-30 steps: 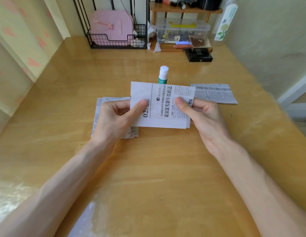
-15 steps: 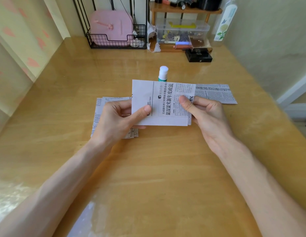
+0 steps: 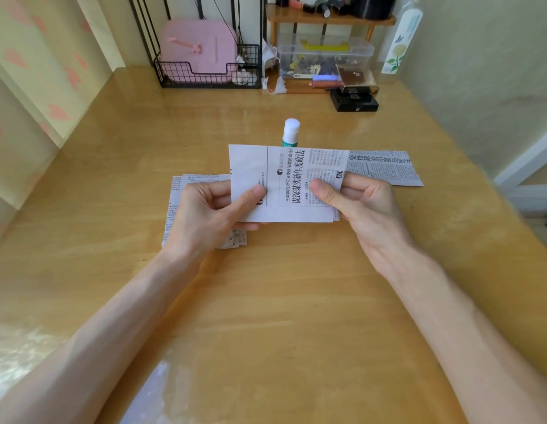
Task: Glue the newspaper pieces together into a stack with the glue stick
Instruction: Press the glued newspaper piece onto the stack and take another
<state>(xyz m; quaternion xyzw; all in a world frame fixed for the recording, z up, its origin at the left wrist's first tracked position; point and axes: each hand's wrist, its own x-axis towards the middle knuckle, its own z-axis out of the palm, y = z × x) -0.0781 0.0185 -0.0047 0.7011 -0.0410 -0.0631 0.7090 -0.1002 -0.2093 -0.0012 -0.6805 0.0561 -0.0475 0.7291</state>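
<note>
Both hands hold a layered newspaper stack [image 3: 293, 175] just above the wooden table [image 3: 266, 301]. My left hand [image 3: 211, 215] pinches its left edge with the thumb on top. My right hand [image 3: 367, 203] pinches its right side the same way. A capped glue stick [image 3: 291, 132] with a white cap and green body stands upright just behind the stack. More newspaper pieces [image 3: 177, 203] lie flat under my left hand. One single newspaper piece [image 3: 388, 168] lies flat on the table to the right.
A black wire basket [image 3: 205, 73] with a pink case stands at the back. Beside it is a small wooden shelf [image 3: 327, 19] over a clear plastic box [image 3: 324, 58]. A black box [image 3: 356, 102] lies in front. A wall runs along the right.
The held stack has shifted slightly up and left; my left thumb slid down toward its lower left part. The right hand keeps its pinch.
</note>
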